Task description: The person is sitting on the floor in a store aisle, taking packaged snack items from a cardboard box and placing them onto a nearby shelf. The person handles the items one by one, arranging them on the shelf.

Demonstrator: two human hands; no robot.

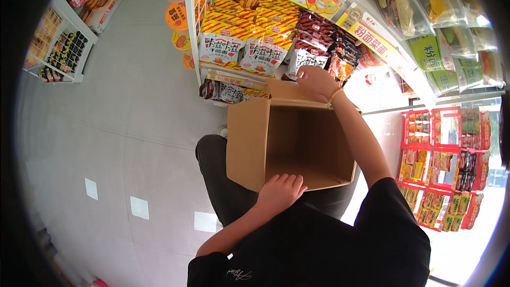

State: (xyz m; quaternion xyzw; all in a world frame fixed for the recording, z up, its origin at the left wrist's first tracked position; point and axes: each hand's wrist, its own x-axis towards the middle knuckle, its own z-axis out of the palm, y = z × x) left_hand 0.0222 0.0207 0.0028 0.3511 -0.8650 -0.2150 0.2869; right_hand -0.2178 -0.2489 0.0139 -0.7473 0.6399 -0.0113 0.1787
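An open cardboard box [246, 147] rests on my lap, its mouth facing me. Its visible inside is bare, though the depths are dark. My left hand [281, 191] lies over the near rim with its fingers hooked inward. Across the far flap [285, 89] reaches my right hand [317, 81], fingers curled, right in front of a white and dark-red snack packet [308, 59]. The fingertips are partly hidden, so I cannot tell whether they grip the packet or the flap. Yellow-and-white crispy noodle packets [221, 44] stand beside it on the shelf.
A lower shelf holds more packets [231, 92]. Orange round tubs [177, 16] hang along the shelf's left side. Bagged goods [434, 0] sit upper right, above a curved price strip [370, 42]. A red display rack [442, 167] stands at right, a white wire rack [59, 44] at far left.
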